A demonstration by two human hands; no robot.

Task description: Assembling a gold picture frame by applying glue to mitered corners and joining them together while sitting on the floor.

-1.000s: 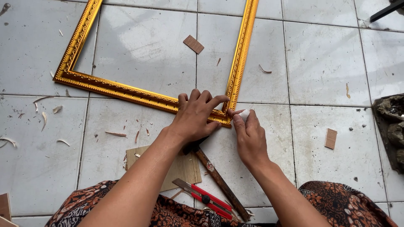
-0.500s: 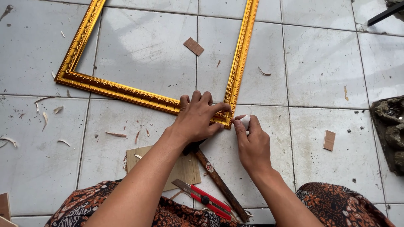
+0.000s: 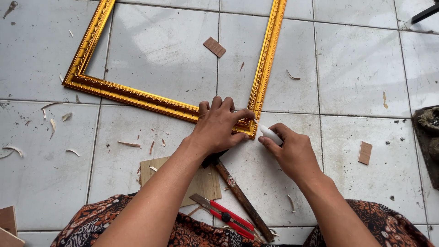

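A gold ornate picture frame [image 3: 137,97] lies flat on the white tiled floor [image 3: 356,68]. My left hand [image 3: 219,126] presses down on the frame's near right corner, fingers spread over the moulding. My right hand [image 3: 292,153] holds a small white glue tube [image 3: 269,133], its thin nozzle pointing at the outer edge of that same corner. Under my left wrist a hammer with a brown wooden handle [image 3: 242,201] rests on the tiles.
A red utility knife [image 3: 224,216] and a thin plywood piece [image 3: 203,180] lie near my lap. Small wood chips [image 3: 214,46] and a wood block [image 3: 365,152] are scattered on the tiles. A dark bundle [image 3: 427,142] sits at the right edge.
My right hand has shifted slightly right and turned, so the white glue tube now shows with its tip at the frame corner. My left hand stays pressed on the corner.
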